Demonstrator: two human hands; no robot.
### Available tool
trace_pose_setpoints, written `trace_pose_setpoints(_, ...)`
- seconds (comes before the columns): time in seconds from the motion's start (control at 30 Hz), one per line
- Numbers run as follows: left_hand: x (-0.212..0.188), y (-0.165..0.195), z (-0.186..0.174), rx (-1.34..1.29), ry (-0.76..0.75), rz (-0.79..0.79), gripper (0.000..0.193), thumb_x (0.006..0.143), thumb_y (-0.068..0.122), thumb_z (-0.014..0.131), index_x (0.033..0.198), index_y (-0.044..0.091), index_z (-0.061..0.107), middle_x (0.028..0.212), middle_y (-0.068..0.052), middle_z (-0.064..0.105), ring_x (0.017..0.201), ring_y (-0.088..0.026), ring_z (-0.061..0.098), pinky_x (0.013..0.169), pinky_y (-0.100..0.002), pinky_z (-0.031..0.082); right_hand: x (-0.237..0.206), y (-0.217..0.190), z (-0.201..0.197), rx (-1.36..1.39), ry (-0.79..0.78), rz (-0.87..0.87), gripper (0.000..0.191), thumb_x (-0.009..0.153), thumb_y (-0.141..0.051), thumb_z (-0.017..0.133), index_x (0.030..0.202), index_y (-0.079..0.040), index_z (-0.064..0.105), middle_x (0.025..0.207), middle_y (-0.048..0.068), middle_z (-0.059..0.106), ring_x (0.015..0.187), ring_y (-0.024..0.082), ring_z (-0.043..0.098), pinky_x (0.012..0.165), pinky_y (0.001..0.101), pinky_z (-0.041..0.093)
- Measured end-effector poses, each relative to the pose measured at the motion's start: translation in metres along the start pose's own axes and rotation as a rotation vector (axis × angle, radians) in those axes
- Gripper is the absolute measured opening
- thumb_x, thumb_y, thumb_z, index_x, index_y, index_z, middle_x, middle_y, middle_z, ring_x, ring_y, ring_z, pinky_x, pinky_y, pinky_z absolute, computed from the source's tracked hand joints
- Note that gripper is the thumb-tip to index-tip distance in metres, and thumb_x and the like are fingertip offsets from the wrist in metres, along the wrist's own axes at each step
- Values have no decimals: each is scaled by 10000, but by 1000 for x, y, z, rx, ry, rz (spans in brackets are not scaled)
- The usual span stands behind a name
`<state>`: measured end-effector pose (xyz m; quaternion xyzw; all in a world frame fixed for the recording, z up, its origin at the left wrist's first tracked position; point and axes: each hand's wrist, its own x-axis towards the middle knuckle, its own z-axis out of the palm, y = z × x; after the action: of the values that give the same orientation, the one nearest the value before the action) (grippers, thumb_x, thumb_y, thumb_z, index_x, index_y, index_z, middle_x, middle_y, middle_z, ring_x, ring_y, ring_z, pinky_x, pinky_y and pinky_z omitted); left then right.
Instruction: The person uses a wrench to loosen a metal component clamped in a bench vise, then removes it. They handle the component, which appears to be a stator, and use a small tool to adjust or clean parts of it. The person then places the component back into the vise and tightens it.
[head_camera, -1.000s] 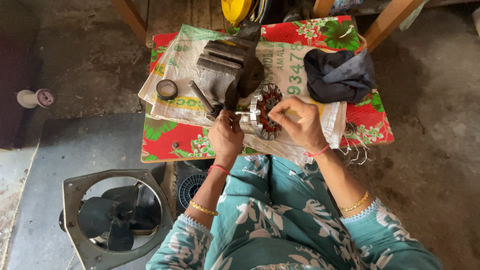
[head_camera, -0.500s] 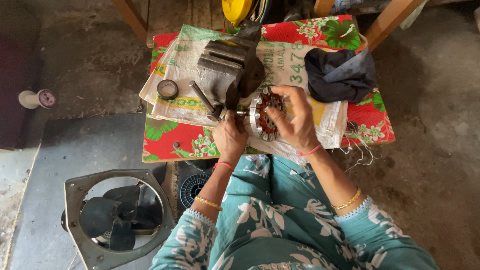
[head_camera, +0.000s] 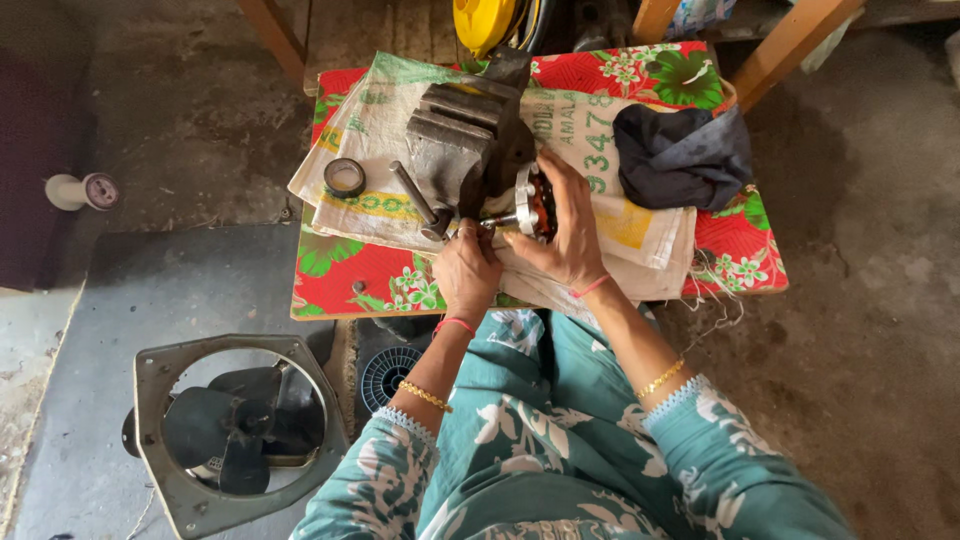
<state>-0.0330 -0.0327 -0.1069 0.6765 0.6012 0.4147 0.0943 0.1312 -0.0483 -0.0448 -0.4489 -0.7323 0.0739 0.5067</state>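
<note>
The copper-wound motor core, a moment ago held free above the cloth, now sits pressed against the grey bench vise on the printed sack, the right hand clasped over it, the left hand closed on its shaft beside the vise handle.

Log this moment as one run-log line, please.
left hand: gripping motor shaft end | right hand: cupped over motor core | core beside bench vise | surface: low table
</note>
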Motion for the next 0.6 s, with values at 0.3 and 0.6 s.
trace_pose_setpoints(0.3,0,-5,0,17,23,-31,113,882,162,663,973,95,657,746,-220,688,709,-461,656,615,-558,489,-18,-3,7,-122,69,-204,987,812,-418,792,1562,20,323,1619,238,373,1486,458,384,1278,535,304)
trace_pose_setpoints(0.6,25,5,-10,-342,64,-257,265,976,232,723,922,-27,708,756,-173,716,667,-295,690,638,-422,538,-16,-4,10,-158,76,-162,949,816,-461,759,1533,21,366,1606,234,393,1469,454,399,1261,537,321)
